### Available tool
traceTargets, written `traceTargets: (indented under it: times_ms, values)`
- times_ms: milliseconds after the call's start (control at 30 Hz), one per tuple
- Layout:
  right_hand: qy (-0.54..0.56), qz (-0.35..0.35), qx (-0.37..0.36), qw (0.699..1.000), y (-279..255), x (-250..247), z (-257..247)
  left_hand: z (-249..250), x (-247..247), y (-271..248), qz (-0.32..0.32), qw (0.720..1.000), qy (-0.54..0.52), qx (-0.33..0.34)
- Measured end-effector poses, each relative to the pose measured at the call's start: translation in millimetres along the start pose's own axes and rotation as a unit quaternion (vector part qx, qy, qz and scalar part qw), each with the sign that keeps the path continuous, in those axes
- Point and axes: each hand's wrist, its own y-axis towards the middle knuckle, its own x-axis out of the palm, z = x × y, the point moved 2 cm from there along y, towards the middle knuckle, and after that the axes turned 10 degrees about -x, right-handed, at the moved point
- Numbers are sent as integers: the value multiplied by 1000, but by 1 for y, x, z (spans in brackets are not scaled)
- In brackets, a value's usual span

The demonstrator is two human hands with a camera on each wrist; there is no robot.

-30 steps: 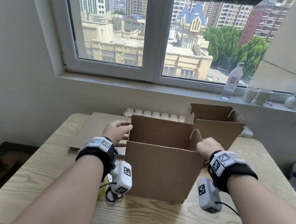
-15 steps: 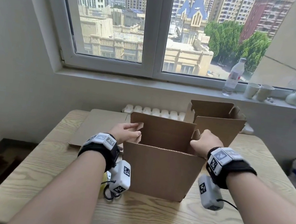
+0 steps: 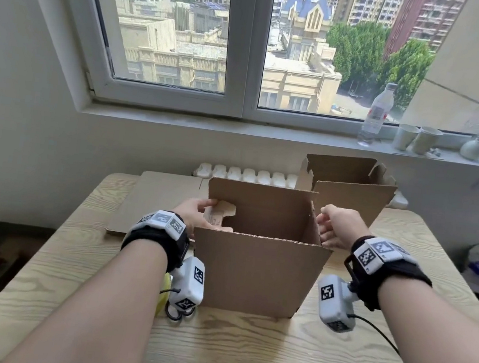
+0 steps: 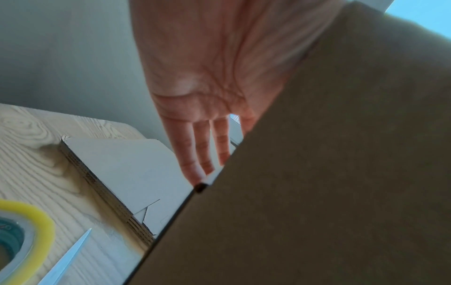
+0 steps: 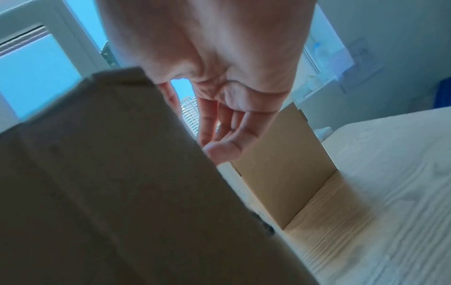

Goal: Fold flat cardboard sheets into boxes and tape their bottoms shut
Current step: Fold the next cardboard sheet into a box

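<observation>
An open-topped brown cardboard box stands upright in the middle of the wooden table. My left hand is at its left side, straight fingers pressing the small left flap inward over the opening. At the box's right top edge my right hand hovers with loosely bent fingers beside the right flap, gripping nothing. Both wrist views are half filled by the box walls. The box's underside is hidden.
A stack of flat cardboard sheets lies behind my left hand. Another folded box stands at the back right. A yellow tape roll and a pale blade tip lie near my left wrist. Bottle and cups sit on the sill.
My left hand has pushed the left flap inward over the opening. The right hand has drawn back slightly to the right, off the box's right flap.
</observation>
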Motion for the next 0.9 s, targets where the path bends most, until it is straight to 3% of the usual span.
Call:
traceTargets:
  times_ms: [67, 167, 233, 333, 567, 700, 900]
  values:
    - [5, -47, -4, 999, -3, 1, 0, 0, 1, 1, 3, 1000, 28, -2]
    - [-83, -102, -40, 990, -4, 10, 6, 0, 2, 2, 8, 998, 56, 8]
    - [-149, -98, -41, 983, 1, 13, 9, -1, 2, 2, 18, 997, 74, 14]
    - [-86, -87, -14, 992, 10, 14, 16, -2, -1, 4, 31, 992, 125, 17]
    - [-72, -43, -8, 996, 5, 23, 9, 1, -2, -1, 74, 985, 154, 18]
    - [-82, -40, -26, 995, 3, 22, 11, 5, -6, -8, 20, 990, 139, -8]
    - [-94, -41, -42, 994, 1, 20, 13, 5, -11, -29, -109, 949, 280, -95]
